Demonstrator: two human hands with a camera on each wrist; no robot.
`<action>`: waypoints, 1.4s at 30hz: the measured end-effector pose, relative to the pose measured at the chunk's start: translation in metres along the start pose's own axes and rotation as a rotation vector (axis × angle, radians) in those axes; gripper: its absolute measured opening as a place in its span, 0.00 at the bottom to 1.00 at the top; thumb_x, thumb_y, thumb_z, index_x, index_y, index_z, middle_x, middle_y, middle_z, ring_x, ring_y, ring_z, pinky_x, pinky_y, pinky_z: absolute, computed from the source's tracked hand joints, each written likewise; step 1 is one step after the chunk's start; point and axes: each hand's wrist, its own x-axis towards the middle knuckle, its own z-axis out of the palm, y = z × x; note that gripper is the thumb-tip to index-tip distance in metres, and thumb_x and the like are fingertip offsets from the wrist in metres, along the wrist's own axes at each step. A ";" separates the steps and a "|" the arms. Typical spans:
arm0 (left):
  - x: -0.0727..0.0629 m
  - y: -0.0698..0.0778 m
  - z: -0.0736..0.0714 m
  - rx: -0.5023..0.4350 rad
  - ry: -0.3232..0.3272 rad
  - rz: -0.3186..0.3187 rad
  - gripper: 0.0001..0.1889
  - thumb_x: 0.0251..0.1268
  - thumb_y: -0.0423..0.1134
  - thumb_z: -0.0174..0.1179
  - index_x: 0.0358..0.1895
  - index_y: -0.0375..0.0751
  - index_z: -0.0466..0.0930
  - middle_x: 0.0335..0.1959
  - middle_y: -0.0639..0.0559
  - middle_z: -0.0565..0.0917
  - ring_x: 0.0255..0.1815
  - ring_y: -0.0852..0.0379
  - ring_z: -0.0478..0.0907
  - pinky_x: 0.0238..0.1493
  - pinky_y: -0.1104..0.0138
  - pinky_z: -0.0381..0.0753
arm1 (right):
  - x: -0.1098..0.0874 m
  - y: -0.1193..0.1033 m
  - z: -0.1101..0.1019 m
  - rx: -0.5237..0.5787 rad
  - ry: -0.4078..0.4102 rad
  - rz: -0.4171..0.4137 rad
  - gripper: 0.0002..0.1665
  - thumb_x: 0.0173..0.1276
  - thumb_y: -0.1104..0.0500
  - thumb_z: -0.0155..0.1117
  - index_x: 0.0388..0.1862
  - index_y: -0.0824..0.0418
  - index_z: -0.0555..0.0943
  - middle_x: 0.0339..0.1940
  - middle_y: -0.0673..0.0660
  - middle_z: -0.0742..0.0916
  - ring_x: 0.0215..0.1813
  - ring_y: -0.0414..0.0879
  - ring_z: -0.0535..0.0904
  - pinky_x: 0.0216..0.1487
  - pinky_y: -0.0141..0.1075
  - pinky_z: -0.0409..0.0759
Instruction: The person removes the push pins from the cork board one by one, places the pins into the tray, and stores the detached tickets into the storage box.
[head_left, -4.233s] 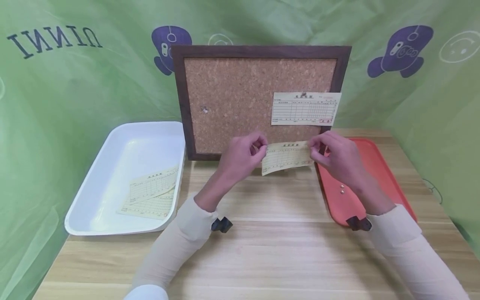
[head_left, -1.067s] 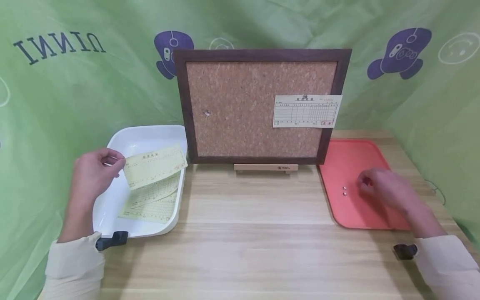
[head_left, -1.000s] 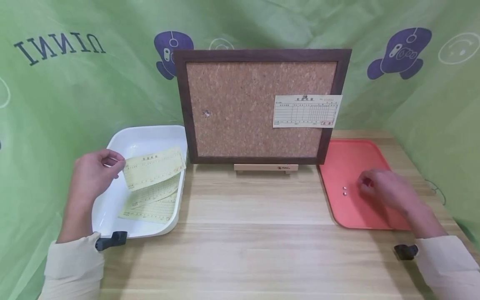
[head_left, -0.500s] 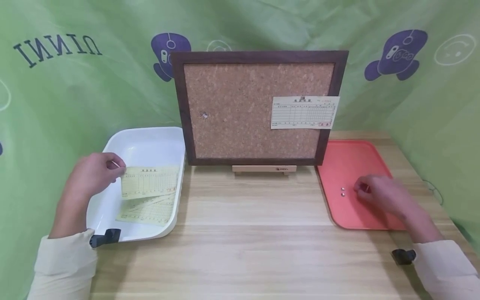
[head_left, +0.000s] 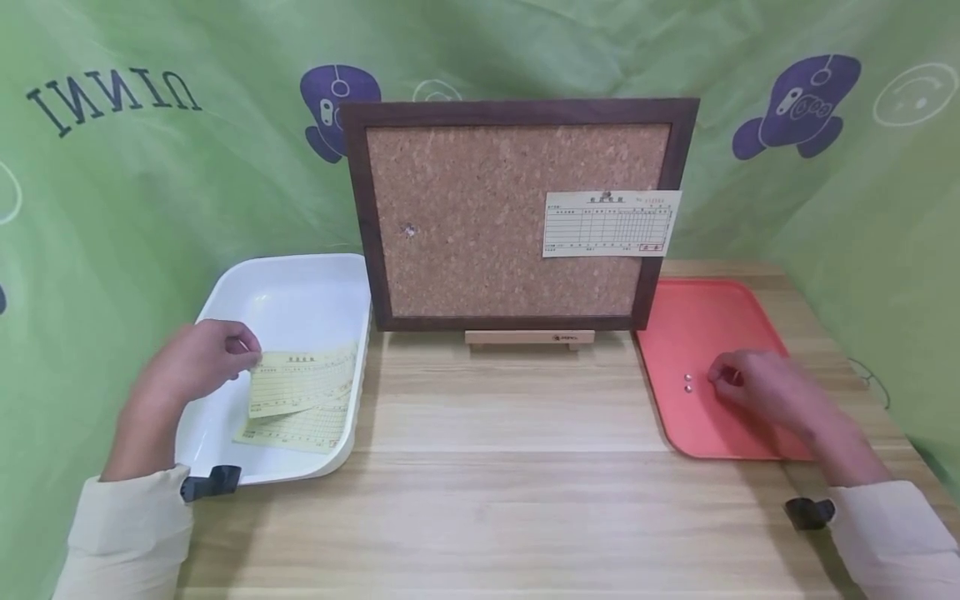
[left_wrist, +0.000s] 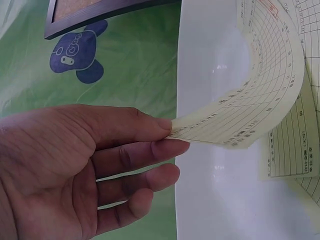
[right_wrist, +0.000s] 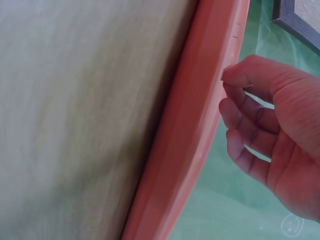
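Note:
My left hand [head_left: 202,362] pinches the left end of a printed receipt slip [head_left: 288,387] over the white tray [head_left: 197,433]. In the left wrist view the slip [left_wrist: 260,107] curves up from the thumb and index finger, overlapping other slips. One of these, a lower slip [head_left: 300,429], lies in the tray. Above the red tray [head_left: 720,317] is my right hand [head_left: 765,387], its fingers loosely curled with no held thing showing. Two small thumbtacks [head_left: 687,383] lie just left of its fingertips. The right wrist view shows the hand [right_wrist: 280,125] beside the tray rim.
A dark-framed corkboard [head_left: 480,267] stands upright at the back on a wooden foot [head_left: 528,337]. A receipt slip [head_left: 611,225] is pinned at its right side, overlapping the frame. A silvery tack [head_left: 408,231] sits at its left. Green cloth [head_left: 525,50] hangs behind the wooden table [head_left: 525,500].
Both hands first held the slip before the board; they then parted. My left hand carried it over the white tray and has lowered it. My right hand moved over the red tray and stays there.

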 end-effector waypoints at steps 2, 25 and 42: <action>0.001 0.000 0.002 0.000 -0.006 0.010 0.04 0.67 0.35 0.62 0.38 0.37 0.82 0.31 0.49 0.86 0.28 0.54 0.78 0.31 0.60 0.72 | 0.000 0.000 -0.001 0.000 -0.001 0.000 0.07 0.61 0.69 0.74 0.34 0.59 0.86 0.28 0.49 0.82 0.33 0.47 0.76 0.36 0.44 0.78; 0.000 0.001 0.000 0.039 -0.077 -0.014 0.08 0.69 0.38 0.65 0.40 0.36 0.83 0.31 0.50 0.85 0.31 0.51 0.79 0.32 0.59 0.74 | -0.007 -0.001 -0.002 0.020 -0.035 -0.010 0.06 0.64 0.66 0.72 0.32 0.56 0.85 0.27 0.47 0.81 0.33 0.45 0.75 0.35 0.41 0.77; -0.008 0.006 -0.001 0.144 -0.051 -0.023 0.22 0.72 0.51 0.62 0.55 0.35 0.81 0.41 0.39 0.86 0.39 0.42 0.82 0.32 0.53 0.77 | -0.010 0.001 -0.008 0.083 -0.027 0.004 0.05 0.65 0.67 0.72 0.37 0.58 0.85 0.30 0.48 0.82 0.36 0.46 0.76 0.36 0.39 0.79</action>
